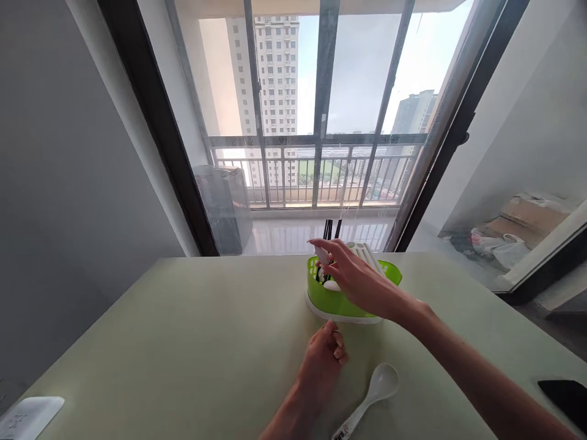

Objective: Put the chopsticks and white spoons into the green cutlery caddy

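A bright green cutlery basket point(353, 300) on a white base stands toward the far side of the table. Over its left part reaches my right hand point(346, 269), the fingers closed on a white spoon point(322, 255) whose lower part is hidden. Another rounded white piece point(331, 285) shows below the palm, and black chopsticks point(328, 230) stick up behind the fingers. My left hand point(323, 351) lies in front of the basket, its fingers curled in with nothing visible in them. To its right a white ladle-like spoon point(383, 382) lies on the table, bowl away from me.
The pale table point(206, 330) extends to a glass sliding door and balcony. At the near left corner lies a white flat object point(32, 415); a black object point(566, 397) is at the right edge. White slatted parts point(367, 255) sit at the basket's back.
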A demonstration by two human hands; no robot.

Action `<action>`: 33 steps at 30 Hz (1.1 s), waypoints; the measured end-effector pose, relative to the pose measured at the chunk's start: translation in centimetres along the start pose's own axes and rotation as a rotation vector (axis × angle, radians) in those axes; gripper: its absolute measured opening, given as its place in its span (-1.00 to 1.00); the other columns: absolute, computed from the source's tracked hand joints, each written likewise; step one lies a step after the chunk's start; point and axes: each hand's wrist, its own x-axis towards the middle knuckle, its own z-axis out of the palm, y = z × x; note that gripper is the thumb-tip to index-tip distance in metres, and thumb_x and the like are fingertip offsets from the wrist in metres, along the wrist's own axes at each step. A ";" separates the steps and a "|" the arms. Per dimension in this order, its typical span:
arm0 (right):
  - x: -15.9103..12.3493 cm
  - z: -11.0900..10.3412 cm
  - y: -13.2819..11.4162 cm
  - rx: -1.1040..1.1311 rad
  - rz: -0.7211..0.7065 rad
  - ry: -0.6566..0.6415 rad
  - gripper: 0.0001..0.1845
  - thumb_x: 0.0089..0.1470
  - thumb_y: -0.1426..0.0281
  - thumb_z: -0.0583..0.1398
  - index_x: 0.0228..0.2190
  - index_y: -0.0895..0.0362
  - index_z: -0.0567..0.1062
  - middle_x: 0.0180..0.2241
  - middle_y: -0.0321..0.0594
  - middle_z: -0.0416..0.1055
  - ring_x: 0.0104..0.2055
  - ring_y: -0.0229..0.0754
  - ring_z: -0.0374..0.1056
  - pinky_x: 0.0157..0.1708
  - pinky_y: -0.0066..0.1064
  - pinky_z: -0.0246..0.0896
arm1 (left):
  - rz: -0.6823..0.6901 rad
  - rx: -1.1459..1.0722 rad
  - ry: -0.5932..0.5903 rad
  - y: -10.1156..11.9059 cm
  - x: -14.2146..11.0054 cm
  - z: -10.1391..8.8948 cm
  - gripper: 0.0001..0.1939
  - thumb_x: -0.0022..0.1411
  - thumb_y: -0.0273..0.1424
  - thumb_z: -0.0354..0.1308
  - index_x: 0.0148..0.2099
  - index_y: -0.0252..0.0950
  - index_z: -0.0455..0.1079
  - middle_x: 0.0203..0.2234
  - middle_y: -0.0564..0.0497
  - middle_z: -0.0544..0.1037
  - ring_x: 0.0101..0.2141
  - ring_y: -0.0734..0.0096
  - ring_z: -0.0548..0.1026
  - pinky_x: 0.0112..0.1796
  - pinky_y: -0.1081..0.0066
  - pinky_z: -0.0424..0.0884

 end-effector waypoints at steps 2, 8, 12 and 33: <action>0.5 0.4 0.7 -0.047 -0.023 -0.117 -0.42 0.40 0.45 0.01 0.37 -0.08 0.09 0.11 0.00 0.35 -0.07 -0.07 0.47 -0.10 -0.19 0.47 | 0.007 0.006 -0.004 -0.1 0.1 -0.2 -0.57 -0.02 -0.20 0.59 -0.35 -0.32 0.43 -0.58 0.16 0.41 -0.59 0.63 0.17 -0.48 0.48 0.10; 1.0 1.2 1.1 -0.123 -0.037 -0.304 -0.43 0.35 0.56 0.00 0.30 -0.06 0.20 0.09 -0.07 0.39 -0.17 -0.15 0.47 -0.17 -0.28 0.42 | 0.040 0.020 -0.024 -0.6 0.0 -0.5 -0.59 -0.01 -0.21 0.57 -0.39 -0.32 0.42 -0.55 0.12 0.44 -0.57 0.60 0.22 -0.46 0.46 0.11; 1.2 1.9 1.1 -0.140 -0.034 -0.302 -0.55 0.32 0.60 0.01 0.14 0.01 0.34 0.04 -0.08 0.41 -0.19 -0.18 0.46 -0.19 -0.33 0.40 | 0.049 0.019 -0.034 -0.9 0.1 -0.6 -0.60 -0.02 -0.23 0.57 -0.38 -0.32 0.43 -0.54 0.12 0.43 -0.57 0.60 0.23 -0.47 0.46 0.10; -1.0 3.0 -0.4 -0.382 -0.059 -0.149 -0.43 0.23 0.61 0.06 0.26 0.24 0.33 0.12 0.18 0.46 -0.16 -0.02 0.56 -0.20 -0.12 0.58 | 0.015 -0.028 -0.032 -0.9 0.5 -0.9 -0.71 0.06 -0.30 0.48 -0.38 -0.32 0.43 -0.54 0.10 0.42 -0.57 0.56 0.23 -0.45 0.40 0.08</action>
